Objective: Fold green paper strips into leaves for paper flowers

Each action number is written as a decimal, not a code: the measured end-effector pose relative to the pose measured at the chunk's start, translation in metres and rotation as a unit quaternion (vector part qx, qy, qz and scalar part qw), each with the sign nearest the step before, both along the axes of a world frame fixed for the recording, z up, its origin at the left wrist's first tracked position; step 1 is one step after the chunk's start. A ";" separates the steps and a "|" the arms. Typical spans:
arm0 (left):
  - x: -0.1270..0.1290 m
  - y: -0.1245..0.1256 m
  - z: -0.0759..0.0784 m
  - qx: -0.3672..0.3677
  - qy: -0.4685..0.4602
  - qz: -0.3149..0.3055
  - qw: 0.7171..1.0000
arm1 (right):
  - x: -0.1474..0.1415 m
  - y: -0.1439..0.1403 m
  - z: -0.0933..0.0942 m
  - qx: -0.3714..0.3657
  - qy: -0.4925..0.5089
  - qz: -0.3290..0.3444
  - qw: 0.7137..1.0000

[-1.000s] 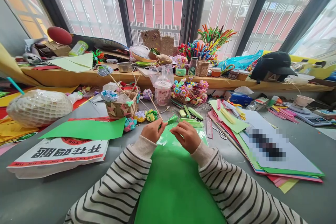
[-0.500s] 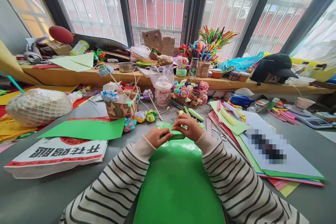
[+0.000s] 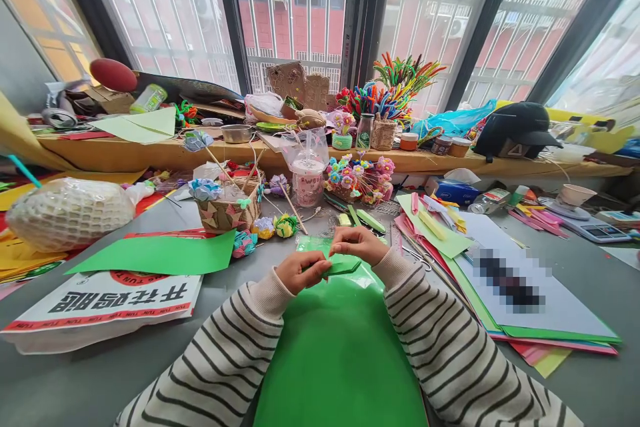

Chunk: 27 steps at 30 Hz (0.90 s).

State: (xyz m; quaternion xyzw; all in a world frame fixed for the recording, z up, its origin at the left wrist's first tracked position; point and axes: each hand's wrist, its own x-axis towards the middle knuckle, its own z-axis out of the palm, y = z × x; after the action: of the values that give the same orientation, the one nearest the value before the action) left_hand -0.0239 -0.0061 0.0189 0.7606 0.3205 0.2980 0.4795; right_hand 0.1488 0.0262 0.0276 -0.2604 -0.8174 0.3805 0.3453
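My left hand [image 3: 303,271] is closed around one end of a narrow folded green paper strip [image 3: 346,267], whose free end points to the right. Just above the strip, my right hand [image 3: 361,244] is in a pinch, its fingertips close to the left thumb and index finger. Whatever sits between those fingertips is too small or hidden to name. Under both hands lies a large glossy green sheet [image 3: 340,353], running toward me. Behind the right hand are several more green folded pieces [image 3: 370,221].
Scissors [image 3: 417,258] and a ruler [image 3: 396,239] lie right of my hands, beside stacked coloured paper [image 3: 555,307]. A basket [image 3: 227,215] with paper flowers and a lidded cup [image 3: 307,183] stand behind. On the left, a green paper sheet [image 3: 160,253] covers a printed bag [image 3: 105,303].
My right hand has shifted slightly and no longer covers the strip's right end, which now shows clearly. The left hand keeps hold of the strip. The view has moved slightly.
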 end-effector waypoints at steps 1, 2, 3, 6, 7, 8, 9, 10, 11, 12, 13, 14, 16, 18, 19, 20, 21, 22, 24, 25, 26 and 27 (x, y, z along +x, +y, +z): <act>0.001 0.000 0.000 0.001 0.000 -0.002 1.000 | 0.000 0.000 -0.001 -0.001 -0.002 0.000 1.000; 0.001 -0.001 -0.001 0.001 0.001 -0.003 1.000 | -0.001 0.001 -0.002 -0.002 0.000 -0.002 1.000; 0.002 -0.001 -0.001 0.000 0.000 -0.002 1.000 | -0.002 0.001 -0.003 -0.002 0.004 -0.005 1.000; 0.002 0.000 -0.003 0.001 -0.005 0.009 1.000 | -0.007 0.000 -0.006 -0.002 0.025 -0.027 0.999; 0.001 0.001 -0.004 0.004 -0.006 0.014 1.000 | -0.009 0.000 -0.007 -0.003 0.032 -0.038 0.999; 0.001 0.001 -0.005 0.009 -0.008 0.020 1.000 | -0.011 0.000 -0.008 -0.003 0.039 -0.050 0.998; 0.001 0.002 -0.007 0.016 -0.011 0.026 0.999 | -0.013 -0.001 -0.009 -0.004 0.045 -0.062 0.997; 0.001 0.002 -0.008 0.023 -0.016 0.032 0.999 | -0.015 -0.001 -0.011 -0.005 0.049 -0.074 0.996; 0.001 0.003 -0.009 0.030 -0.022 0.041 0.998 | -0.016 -0.001 -0.012 -0.006 0.054 -0.086 0.995; 0.001 0.004 -0.010 0.038 -0.029 0.051 0.998 | -0.018 -0.001 -0.014 -0.009 0.057 -0.098 0.993; 0.001 0.004 -0.011 0.045 -0.034 0.060 0.997 | -0.019 -0.001 -0.016 -0.012 0.061 -0.110 0.992; 0.001 0.005 -0.011 0.052 -0.037 0.071 0.995 | -0.020 -0.001 -0.018 -0.017 0.064 -0.120 0.990; 0.001 0.006 -0.011 0.061 -0.040 0.097 0.993 | -0.021 0.000 -0.022 -0.026 0.074 -0.137 0.987; -0.002 0.008 -0.009 0.065 -0.045 0.130 0.988 | -0.021 -0.001 -0.026 -0.020 0.078 -0.154 0.985; -0.003 0.009 -0.008 0.069 -0.047 0.154 0.985 | -0.021 -0.001 -0.027 -0.006 0.071 -0.164 0.984; -0.005 0.011 -0.007 0.079 -0.045 0.182 0.979 | -0.020 -0.003 -0.027 0.018 0.055 -0.174 0.983; -0.007 0.013 -0.006 0.095 -0.035 0.211 0.972 | -0.020 -0.005 -0.027 0.051 0.032 -0.183 0.981; -0.008 0.014 -0.006 0.118 -0.016 0.241 0.963 | -0.020 -0.007 -0.026 0.091 0.004 -0.190 0.978; -0.010 0.018 -0.006 0.180 0.044 0.290 0.939 | -0.021 -0.012 -0.025 0.178 -0.052 -0.194 0.963; -0.011 0.020 -0.007 0.214 0.078 0.304 0.925 | -0.022 -0.014 -0.024 0.219 -0.078 -0.192 0.953; -0.011 0.021 -0.009 0.245 0.110 0.311 0.911 | -0.024 -0.016 -0.023 0.257 -0.102 -0.190 0.942; -0.011 0.023 -0.011 0.273 0.140 0.313 0.899 | -0.026 -0.018 -0.022 0.291 -0.125 -0.188 0.930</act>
State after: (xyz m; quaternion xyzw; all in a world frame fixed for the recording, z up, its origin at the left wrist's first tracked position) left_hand -0.0349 0.0168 0.0077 0.7560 0.5118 0.3992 0.0850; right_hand 0.1231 0.0081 0.0054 -0.3426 -0.8650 0.0187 0.3660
